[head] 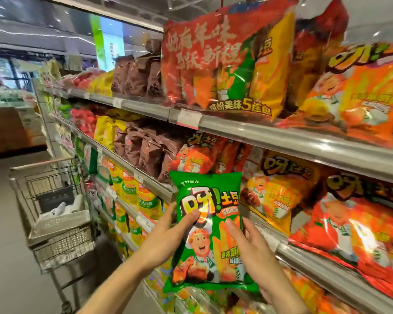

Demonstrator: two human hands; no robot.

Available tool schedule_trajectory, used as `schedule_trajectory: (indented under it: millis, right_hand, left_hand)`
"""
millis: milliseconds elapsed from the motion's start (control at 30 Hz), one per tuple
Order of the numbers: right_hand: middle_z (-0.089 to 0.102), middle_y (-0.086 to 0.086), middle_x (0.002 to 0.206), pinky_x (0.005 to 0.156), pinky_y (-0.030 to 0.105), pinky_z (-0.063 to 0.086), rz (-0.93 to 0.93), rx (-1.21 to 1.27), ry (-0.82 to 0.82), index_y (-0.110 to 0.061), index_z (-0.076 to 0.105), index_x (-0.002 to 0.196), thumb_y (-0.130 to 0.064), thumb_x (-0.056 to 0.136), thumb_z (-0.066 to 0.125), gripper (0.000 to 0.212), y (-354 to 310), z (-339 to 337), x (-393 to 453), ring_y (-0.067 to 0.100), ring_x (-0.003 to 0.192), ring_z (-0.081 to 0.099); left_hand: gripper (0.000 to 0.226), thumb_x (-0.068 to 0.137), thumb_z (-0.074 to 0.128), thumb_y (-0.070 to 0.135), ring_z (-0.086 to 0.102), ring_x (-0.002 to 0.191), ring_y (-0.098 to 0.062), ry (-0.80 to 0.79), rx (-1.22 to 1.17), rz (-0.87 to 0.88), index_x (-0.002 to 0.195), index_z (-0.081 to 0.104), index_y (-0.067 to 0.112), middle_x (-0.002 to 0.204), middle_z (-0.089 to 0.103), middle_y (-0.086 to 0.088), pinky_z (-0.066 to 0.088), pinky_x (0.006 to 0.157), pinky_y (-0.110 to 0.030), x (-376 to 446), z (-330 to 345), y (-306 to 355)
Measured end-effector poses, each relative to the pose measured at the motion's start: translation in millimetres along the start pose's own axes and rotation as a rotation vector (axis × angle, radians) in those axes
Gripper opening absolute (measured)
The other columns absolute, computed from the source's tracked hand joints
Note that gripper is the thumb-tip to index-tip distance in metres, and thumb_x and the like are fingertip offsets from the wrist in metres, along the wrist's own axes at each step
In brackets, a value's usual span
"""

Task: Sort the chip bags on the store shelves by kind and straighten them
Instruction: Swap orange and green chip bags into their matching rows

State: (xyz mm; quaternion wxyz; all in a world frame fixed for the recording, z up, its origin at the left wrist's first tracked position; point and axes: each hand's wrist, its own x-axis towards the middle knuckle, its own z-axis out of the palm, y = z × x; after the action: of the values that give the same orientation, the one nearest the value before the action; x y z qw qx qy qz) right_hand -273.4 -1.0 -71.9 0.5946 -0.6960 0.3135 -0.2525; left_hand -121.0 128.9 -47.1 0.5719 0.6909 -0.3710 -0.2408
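Two bare hands hold one glossy green chip bag (208, 225) upright in front of the store shelves. The left hand (166, 236) grips its left edge, thumb pressed on the front. The right hand (247, 243) clasps the right edge, thumb also on the front. Behind the bag, a middle metal shelf (304, 254) carries orange and red chip bags (349, 225) and brown bags (145, 150). The top shelf has a large red multipack (218, 62). A wire shopping cart (55, 207) stands in the aisle to the left.
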Motion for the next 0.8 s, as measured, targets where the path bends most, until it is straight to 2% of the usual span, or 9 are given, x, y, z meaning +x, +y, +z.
schedule_trajectory:
  millis: [67, 167, 300, 367, 467, 533, 633, 733, 800]
  right_hand:
    - [0.059, -0.025, 0.133, 0.111, 0.044, 0.041, -0.017, 0.019, 0.012, -0.059, 0.052, 0.126, -0.092, 0.067, 0.056, 0.068, -7, 9, 23, 0.003, 0.126, 0.055]
    - [0.048, -0.029, 0.139, 0.118, 0.04, 0.031, -0.032, 0.048, 0.099, -0.049, 0.052, 0.128, -0.082, 0.078, 0.056, 0.061, -22, 19, 55, 0.001, 0.134, 0.043]
    - [0.046, -0.027, 0.114, 0.106, 0.027, 0.029, -0.039, 0.036, 0.266, -0.049, 0.043, 0.112, -0.051, 0.097, 0.052, 0.018, -40, 28, 92, 0.003, 0.125, 0.039]
    - [0.044, -0.034, 0.107, 0.1, 0.023, 0.028, -0.06, 0.045, 0.374, -0.043, 0.04, 0.12, -0.045, 0.1, 0.051, 0.023, -50, 32, 103, -0.004, 0.116, 0.043]
    - [0.045, -0.015, 0.144, 0.113, 0.034, 0.032, -0.011, 0.06, 0.542, -0.032, 0.037, 0.151, -0.063, 0.093, 0.054, 0.068, -61, 34, 126, 0.01, 0.139, 0.041]
    - [0.045, -0.009, 0.15, 0.116, 0.045, 0.035, -0.02, 0.041, 0.648, -0.031, 0.038, 0.151, -0.076, 0.085, 0.053, 0.082, -65, 33, 141, 0.018, 0.139, 0.044]
    - [0.052, 0.001, 0.141, 0.112, 0.047, 0.04, -0.017, 0.006, 0.766, -0.014, 0.038, 0.149, -0.058, 0.096, 0.049, 0.069, -73, 31, 160, 0.021, 0.127, 0.05]
    - [0.057, 0.003, 0.121, 0.103, 0.039, 0.043, 0.024, -0.052, 0.804, -0.007, 0.041, 0.144, -0.045, 0.103, 0.044, 0.056, -70, 28, 175, 0.02, 0.106, 0.053]
    - [0.055, 0.007, 0.12, 0.093, 0.032, 0.038, 0.062, -0.124, 0.81, -0.006, 0.038, 0.147, -0.041, 0.106, 0.041, 0.054, -71, 28, 172, 0.016, 0.092, 0.051]
  left_hand:
    - [0.029, 0.093, 0.059, 0.055, 0.059, 0.103, 0.019, -0.023, 0.004, 0.007, 0.12, 0.049, 0.051, 0.11, 0.065, 0.038, 0.045, 0.086, -0.008, 34, -11, -4]
    - [0.056, 0.081, 0.059, 0.075, 0.058, 0.116, 0.008, -0.062, 0.018, 0.062, 0.131, 0.048, 0.052, 0.126, 0.063, 0.029, 0.044, 0.108, -0.033, 85, -23, -10]
    - [0.081, 0.079, 0.055, 0.081, 0.047, 0.133, 0.0, -0.162, 0.037, 0.165, 0.147, 0.036, 0.043, 0.145, 0.049, 0.024, 0.035, 0.116, -0.036, 150, -31, -14]
    - [0.087, 0.078, 0.055, 0.083, 0.047, 0.136, -0.004, -0.215, 0.053, 0.226, 0.15, 0.032, 0.04, 0.149, 0.049, 0.017, 0.034, 0.118, -0.039, 175, -32, -14]
    - [0.08, 0.086, 0.055, 0.07, 0.045, 0.137, -0.008, -0.228, 0.133, 0.347, 0.152, 0.032, 0.031, 0.151, 0.047, 0.009, 0.034, 0.118, -0.037, 196, -38, -11]
    - [0.066, 0.096, 0.052, 0.057, 0.042, 0.138, -0.014, -0.169, 0.302, 0.51, 0.152, 0.036, 0.026, 0.15, 0.046, 0.004, 0.035, 0.116, -0.038, 209, -46, -13]
    - [0.054, 0.098, 0.048, 0.042, 0.046, 0.131, -0.026, -0.071, 0.544, 0.755, 0.147, 0.046, 0.019, 0.14, 0.051, -0.006, 0.039, 0.109, -0.041, 238, -54, -24]
    - [0.053, 0.096, 0.044, 0.042, 0.046, 0.131, -0.034, -0.046, 0.72, 0.816, 0.143, 0.051, 0.019, 0.141, 0.051, -0.011, 0.043, 0.104, -0.049, 259, -55, -37]
    - [0.054, 0.095, 0.039, 0.044, 0.043, 0.134, -0.037, -0.04, 0.798, 0.827, 0.141, 0.055, 0.019, 0.143, 0.052, -0.016, 0.04, 0.105, -0.052, 267, -54, -46]
